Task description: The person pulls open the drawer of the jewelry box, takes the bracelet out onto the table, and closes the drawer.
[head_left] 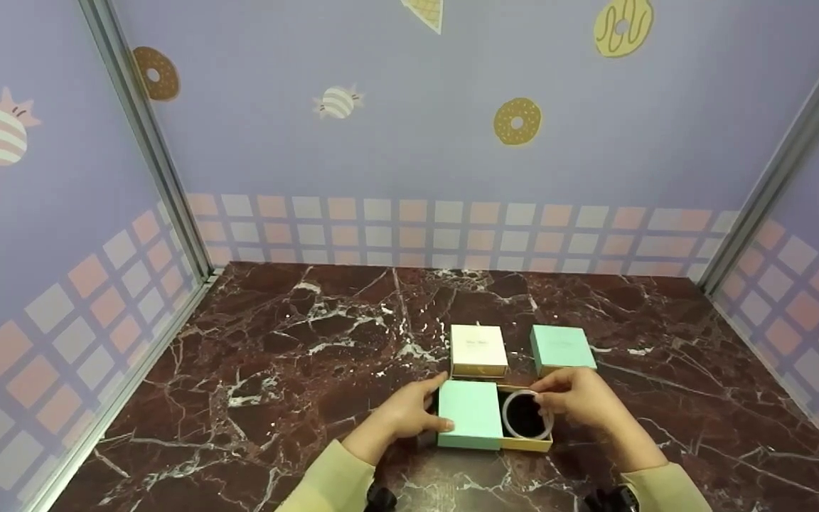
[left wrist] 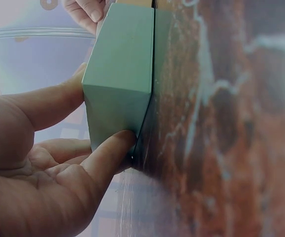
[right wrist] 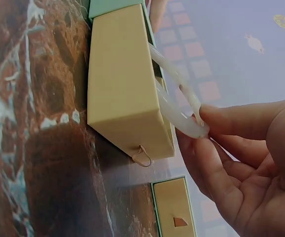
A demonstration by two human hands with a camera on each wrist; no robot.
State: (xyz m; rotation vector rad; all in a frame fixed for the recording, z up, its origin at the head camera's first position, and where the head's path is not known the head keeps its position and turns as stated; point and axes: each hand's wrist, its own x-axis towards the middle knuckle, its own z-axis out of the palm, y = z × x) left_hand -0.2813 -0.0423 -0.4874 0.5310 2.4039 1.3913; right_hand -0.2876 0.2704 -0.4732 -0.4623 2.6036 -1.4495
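Note:
A mint-green box sleeve (head_left: 470, 414) lies on the table with its cream-yellow drawer (right wrist: 123, 74) pulled partway out to the right. My left hand (head_left: 409, 411) grips the sleeve's left end, and the left wrist view has thumb and fingers set against its top and end. Over the drawer, my right hand (head_left: 581, 398) pinches a whitish bangle (right wrist: 182, 120) between thumb and fingertips. The bangle is tilted, its near side raised above the drawer rim and its far part still inside. Dark lining shows through the ring, and a small ribbon loop (right wrist: 142, 157) sticks out from the drawer's front.
Behind the drawer box stand a cream-topped box (head_left: 478, 347) and, to its right, another mint-green box (head_left: 563, 347), close to my right fingers. The dark red marbled table (head_left: 296, 398) is enclosed by patterned panels (head_left: 381, 142) at the back and sides.

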